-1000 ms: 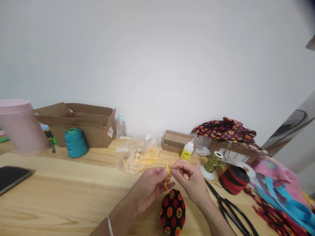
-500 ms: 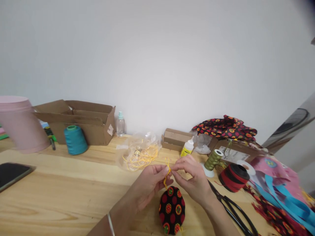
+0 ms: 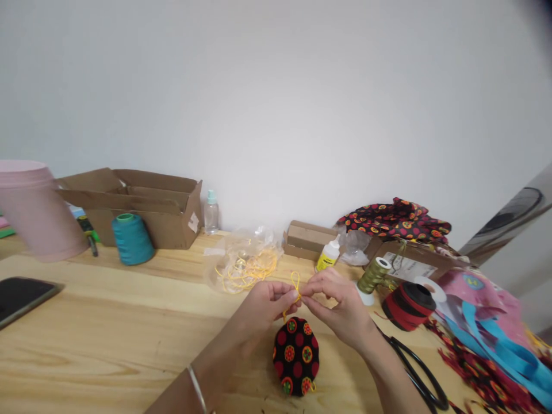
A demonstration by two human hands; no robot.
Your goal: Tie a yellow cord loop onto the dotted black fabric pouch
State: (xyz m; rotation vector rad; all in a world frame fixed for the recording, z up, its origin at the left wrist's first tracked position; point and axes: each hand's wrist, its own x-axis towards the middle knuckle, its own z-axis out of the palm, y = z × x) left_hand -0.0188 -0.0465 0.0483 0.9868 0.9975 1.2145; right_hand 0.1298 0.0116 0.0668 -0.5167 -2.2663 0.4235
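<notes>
Both my hands meet above the wooden table [image 3: 107,322], pinching a thin yellow cord [image 3: 295,286] that forms a small loop between the fingertips. My left hand [image 3: 263,313] grips the cord from the left, with a thin bangle on the wrist. From the right, my right hand [image 3: 338,307] pinches the same cord. Just below them lies a round black fabric piece with red and orange dots [image 3: 296,355], flat on the table. The cord's lower end runs down toward it.
Behind lie a plastic bag of yellow cord [image 3: 245,264], a glue bottle [image 3: 328,255], a small cardboard box [image 3: 308,238], an olive spool [image 3: 373,277], a red ribbon roll [image 3: 407,306] and black scissors [image 3: 414,379]. Left: teal thread cone [image 3: 130,238], open carton [image 3: 142,207], pink tub [image 3: 32,213], phone [image 3: 19,296].
The view has tilted slightly, so everything sits a little higher in the frame. My hands stay pinched on the yellow cord, and its loop now stands up more clearly between the fingertips.
</notes>
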